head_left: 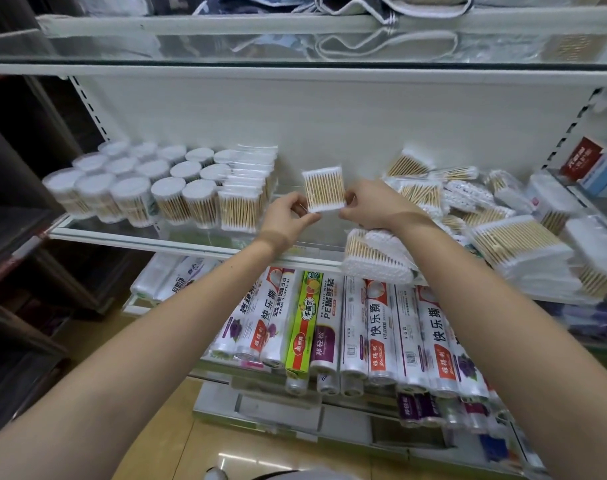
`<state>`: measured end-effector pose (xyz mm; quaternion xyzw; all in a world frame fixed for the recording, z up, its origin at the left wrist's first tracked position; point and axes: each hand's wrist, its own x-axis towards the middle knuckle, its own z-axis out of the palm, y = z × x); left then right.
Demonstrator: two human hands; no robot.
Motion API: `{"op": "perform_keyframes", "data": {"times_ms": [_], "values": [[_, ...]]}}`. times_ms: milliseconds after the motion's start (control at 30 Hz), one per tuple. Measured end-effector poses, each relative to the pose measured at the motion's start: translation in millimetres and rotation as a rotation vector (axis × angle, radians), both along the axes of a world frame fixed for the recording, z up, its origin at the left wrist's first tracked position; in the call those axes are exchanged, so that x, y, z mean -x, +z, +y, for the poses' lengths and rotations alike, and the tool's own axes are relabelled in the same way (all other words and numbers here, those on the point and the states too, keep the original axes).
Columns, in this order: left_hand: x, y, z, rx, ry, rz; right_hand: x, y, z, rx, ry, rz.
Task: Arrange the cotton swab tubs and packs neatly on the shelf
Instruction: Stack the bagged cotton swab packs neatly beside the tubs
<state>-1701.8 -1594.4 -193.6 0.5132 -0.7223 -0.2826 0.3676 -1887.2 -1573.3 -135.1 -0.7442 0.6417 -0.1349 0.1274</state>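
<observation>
A small flat pack of wooden cotton swabs (323,191) is held upright above the middle of the glass shelf (128,233). My left hand (288,216) pinches its lower left corner and my right hand (371,204) pinches its right edge. To the left, round cotton swab tubs (163,195) stand in tidy rows, with a row of upright flat packs (248,195) beside them. On the right, several loose swab packs (468,216) lie in a jumbled heap, and one bundle (374,258) overhangs the shelf's front edge.
A glass shelf with folded cloth (364,15) sits overhead. Below, rolls of plastic wrap and bags (357,330) fill the lower shelf. Red and blue boxes (593,164) stand at the far right. Dark shelving (14,202) borders the left.
</observation>
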Motion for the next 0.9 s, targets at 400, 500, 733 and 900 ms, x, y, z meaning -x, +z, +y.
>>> {"op": "perform_keyframes", "data": {"times_ms": [400, 500, 733, 900], "values": [[-4.1, -3.5, -2.9, -0.062, -0.024, 0.103, 4.5, -1.1, -3.0, -0.035, -0.022, -0.197], [-4.4, -0.6, -1.8, -0.082, -0.013, 0.158, 5.3, -2.8, -4.2, -0.023, -0.041, -0.268], [-9.1, 3.7, 0.9, -0.199, -0.057, 0.433, 6.0, 1.0, -2.4, -0.046, -0.076, -0.352], [-8.1, 1.8, 2.3, -0.175, -0.063, 0.393, 4.6, 2.2, 1.5, -0.071, -0.089, -0.302]]}}
